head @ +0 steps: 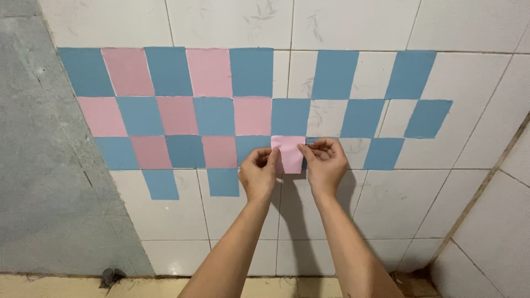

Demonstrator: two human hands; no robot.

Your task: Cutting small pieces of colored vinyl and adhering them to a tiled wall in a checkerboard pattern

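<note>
Pink paper square (289,153): held flat against the white tiled wall (353,22), third row of the checker pattern, just right of a blue square (251,148) and below another blue one (290,116).

Left hand (258,172) pinches the pink square's left edge, thumb and fingers closed on it. Right hand (326,163) has the right edge near the top, fingertips closed on the paper too. Both forearms come up from the bottom of the view, hands close together with only the square between them. Lower part of the square hangs down past the row line, between the two hands.

Pattern on the wall: left part is filled, pink squares (208,72) alternating with blue, three full rows. Right part has only blue squares (334,74), with bare tile showing in the gaps. Two extra blue squares (160,184) sit in a fourth row at lower left, well apart from the hands.

Left of the tiles is a bare grey cement patch (38,182). A second tiled wall (497,221) meets this one at the right corner. Yellowish floor strip (55,287) along the bottom, with a small dark object (110,276) at the wall base; can't tell what it is.
</note>
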